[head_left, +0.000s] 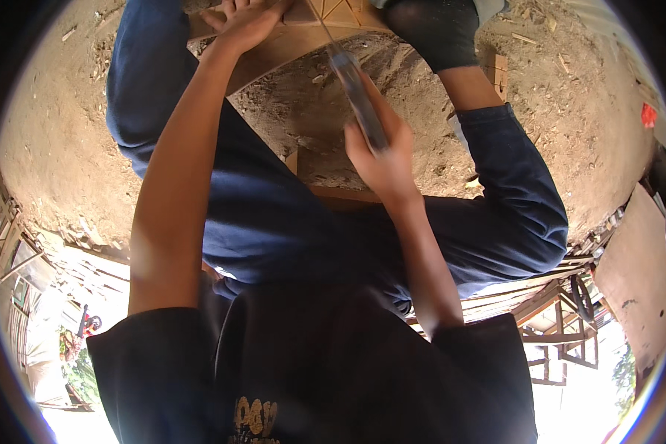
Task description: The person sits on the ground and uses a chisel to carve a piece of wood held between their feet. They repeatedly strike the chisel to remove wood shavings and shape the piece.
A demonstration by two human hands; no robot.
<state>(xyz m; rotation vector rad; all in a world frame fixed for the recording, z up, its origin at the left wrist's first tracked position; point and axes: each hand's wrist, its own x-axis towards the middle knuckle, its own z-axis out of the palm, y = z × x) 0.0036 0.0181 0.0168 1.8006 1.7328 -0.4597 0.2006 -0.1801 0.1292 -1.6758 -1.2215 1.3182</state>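
At the top edge, my left hand lies on a light brown wooden board, its visible fingers apart. My right hand is wrapped round the dark grey handle of a hand tool. A thin, straight blade runs from that handle up to the board, just right of my left hand. Motion blurs the tool, and its blade tip leaves the picture, so its exact kind does not show. Dark crossing lines mark the board beside the blade.
My dark-covered foot is by the board's right end. My legs in blue trousers fold around the work. Wood chips litter the dirt ground. A large flat panel stands at the right, near wooden frames.
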